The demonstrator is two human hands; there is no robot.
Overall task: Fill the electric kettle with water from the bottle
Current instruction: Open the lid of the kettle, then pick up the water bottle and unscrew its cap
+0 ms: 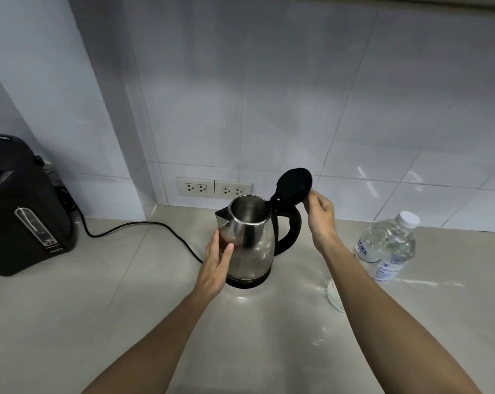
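A steel electric kettle (252, 240) with a black handle stands on its black base in the middle of the counter. Its black lid (294, 184) is swung up on its hinge, and the inside looks empty. My left hand (216, 264) rests flat against the kettle's left side, below the spout. My right hand (320, 217) is at the raised lid, fingertips touching its right edge. A clear plastic water bottle (387, 247) with a white cap on stands upright to the right of the kettle, untouched.
A black hot-water dispenser (24, 206) stands at the left, its black cord (144, 227) running across the counter toward the kettle. Two wall sockets (213, 188) sit behind the kettle. A small white round object (334, 294) lies partly behind my right forearm.
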